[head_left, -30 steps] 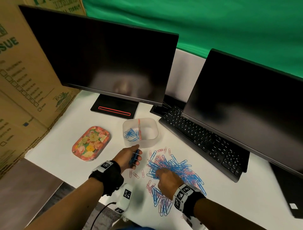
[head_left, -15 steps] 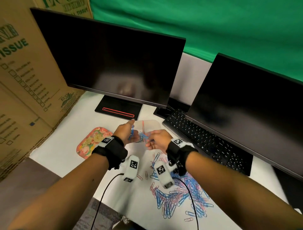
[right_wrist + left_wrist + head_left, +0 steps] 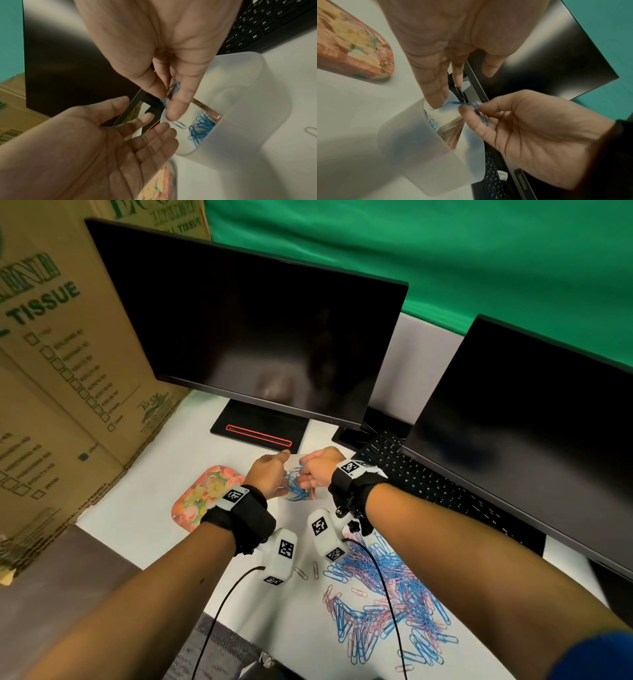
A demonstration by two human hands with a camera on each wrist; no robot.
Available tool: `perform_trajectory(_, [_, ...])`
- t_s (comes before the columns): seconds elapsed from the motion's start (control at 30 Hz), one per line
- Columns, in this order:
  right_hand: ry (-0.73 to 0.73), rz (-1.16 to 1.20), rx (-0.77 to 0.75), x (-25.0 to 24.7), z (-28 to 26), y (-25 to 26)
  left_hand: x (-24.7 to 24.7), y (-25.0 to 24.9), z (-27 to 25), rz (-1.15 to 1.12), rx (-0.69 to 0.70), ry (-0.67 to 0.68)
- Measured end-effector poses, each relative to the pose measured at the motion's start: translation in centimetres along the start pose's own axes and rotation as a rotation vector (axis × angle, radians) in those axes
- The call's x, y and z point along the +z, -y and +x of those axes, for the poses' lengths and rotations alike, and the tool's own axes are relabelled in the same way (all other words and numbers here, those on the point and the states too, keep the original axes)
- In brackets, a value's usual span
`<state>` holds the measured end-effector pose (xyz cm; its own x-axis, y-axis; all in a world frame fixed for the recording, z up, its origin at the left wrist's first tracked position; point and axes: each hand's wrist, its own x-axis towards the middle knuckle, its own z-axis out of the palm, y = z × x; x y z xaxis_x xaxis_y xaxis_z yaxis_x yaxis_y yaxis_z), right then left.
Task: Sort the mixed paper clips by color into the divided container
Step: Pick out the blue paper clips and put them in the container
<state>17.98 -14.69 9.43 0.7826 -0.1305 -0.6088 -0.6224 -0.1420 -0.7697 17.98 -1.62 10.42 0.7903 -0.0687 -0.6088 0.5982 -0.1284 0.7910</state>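
Above divided container, right hand pinches blue clips between thumb and fingers; left hand slack, empty. Clips likely light, springy, tangle-prone: pinch at loop ends.

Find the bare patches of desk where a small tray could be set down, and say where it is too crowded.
Free: the white desk between the cardboard box and the floral tin; also the strip in front of the left monitor stand. Crowded: the clip pile at front right, and around the divided container, where both hands meet.
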Motion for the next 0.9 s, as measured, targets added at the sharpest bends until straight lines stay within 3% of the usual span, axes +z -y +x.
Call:
perform_trajectory(0.13, [0.018,0.032,0.016,-0.3,-0.8,0.0,-0.3,0.9,-0.4,0.011,0.059,-0.025])
perform_trajectory(0.27, [0.079,0.173,0.072,-1.4,-2.0,-0.5,-0.8,2.6,-0.7,0.154,0.208,-0.046])
perform_trajectory(0.47, [-0.011,0.103,0.008,-4.5,-4.5,-4.5,0.0,6.7,-1.5,0.538,0.418,0.118])
perform_trajectory(0.67, [-0.110,-0.395,-0.070,-7.2,-8.1,-12.3,3.5,10.7,-3.5,1.130,0.611,0.406])
perform_trajectory(0.9, [-0.022,-0.679,-0.151,-8.1,-12.7,-20.5,5.6,14.1,-3.0,1.453,0.672,0.489])
